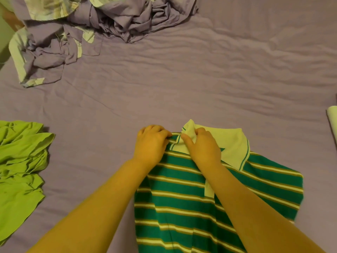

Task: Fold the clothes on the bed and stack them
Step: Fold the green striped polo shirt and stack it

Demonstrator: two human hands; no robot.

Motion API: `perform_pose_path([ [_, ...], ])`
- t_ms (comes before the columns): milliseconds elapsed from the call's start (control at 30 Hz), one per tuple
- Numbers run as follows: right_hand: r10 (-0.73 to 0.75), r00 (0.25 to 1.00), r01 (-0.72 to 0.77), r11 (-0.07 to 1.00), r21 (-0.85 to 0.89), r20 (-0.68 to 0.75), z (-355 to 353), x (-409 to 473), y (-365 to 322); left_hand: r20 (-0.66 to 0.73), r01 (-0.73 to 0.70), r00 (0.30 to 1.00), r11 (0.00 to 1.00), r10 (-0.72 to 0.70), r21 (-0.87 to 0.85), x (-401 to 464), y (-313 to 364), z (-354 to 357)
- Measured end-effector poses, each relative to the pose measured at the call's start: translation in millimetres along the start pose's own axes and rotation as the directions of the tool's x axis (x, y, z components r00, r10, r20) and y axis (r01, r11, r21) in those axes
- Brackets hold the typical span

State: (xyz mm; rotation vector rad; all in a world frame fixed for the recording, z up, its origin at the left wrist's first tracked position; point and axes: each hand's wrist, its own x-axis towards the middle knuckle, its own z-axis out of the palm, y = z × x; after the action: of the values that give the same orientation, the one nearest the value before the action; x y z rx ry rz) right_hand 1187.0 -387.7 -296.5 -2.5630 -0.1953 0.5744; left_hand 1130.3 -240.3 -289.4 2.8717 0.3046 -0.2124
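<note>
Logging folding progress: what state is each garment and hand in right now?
Striped polo shirt: spread on the bed sheet, collar being handled.
Left hand: pinches the collar edge.
Right hand: grips the collar.
Green garment: crumpled, unfolded.
Purple clothes pile: heaped, unfolded.

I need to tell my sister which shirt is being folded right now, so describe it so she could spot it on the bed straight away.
On the purple bed sheet, look at the near edge, right of the crumpled lime-green garment. The striped polo shirt lies there, with the left hand and right hand pinching its pale collar. It alone has dark green and cream stripes.
</note>
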Motion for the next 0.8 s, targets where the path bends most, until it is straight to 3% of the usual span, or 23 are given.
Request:
perform_pose_path([
  [100,-0.001,0.997,-0.014,0.980,0.201,0.076,-2.1,4.0,9.3,0.089,0.006,0.996,0.998,-0.011,0.057,5.0,-14.8,3.2],
  [200,-0.036,0.990,-0.028,0.898,0.440,0.137,-13.2,1.2,24.9,0.036,0.053,0.998,0.998,-0.054,0.033,10.8,-13.7,1.9],
  [300,-0.048,0.988,-0.030,0.874,0.484,0.147,-14.8,0.2,29.0,-0.073,0.064,0.995,0.989,-0.074,-0.130,22.5,13.5,-0.4],
  [400,-0.043,0.991,-0.028,0.862,0.506,0.127,-12.1,3.0,29.7,0.037,0.110,0.994,0.979,-0.106,-0.172,35.3,36.0,4.5],
  [467,-0.051,0.988,-0.034,0.852,0.522,0.147,-12.0,2.3,30.0,0.026,0.104,0.995,0.975,-0.101,-0.194,41.3,40.9,7.1],
  [567,-0.103,0.979,0.008,0.883,0.469,0.176,-11.0,-3.1,31.3,0.004,0.129,0.991,0.967,-0.131,-0.218,47.5,36.4,6.4],
  [733,-0.026,1.000,0.026,0.968,0.251,-0.003,-8.7,-8.0,38.7,0.041,0.140,0.990,0.988,-0.137,-0.064,51.6,24.1,9.4],
  [800,-0.114,0.992,0.118,0.986,0.114,-0.048,-9.5,-11.0,38.4,-0.025,0.152,0.988,0.982,-0.155,-0.109,48.7,24.3,12.9],
])
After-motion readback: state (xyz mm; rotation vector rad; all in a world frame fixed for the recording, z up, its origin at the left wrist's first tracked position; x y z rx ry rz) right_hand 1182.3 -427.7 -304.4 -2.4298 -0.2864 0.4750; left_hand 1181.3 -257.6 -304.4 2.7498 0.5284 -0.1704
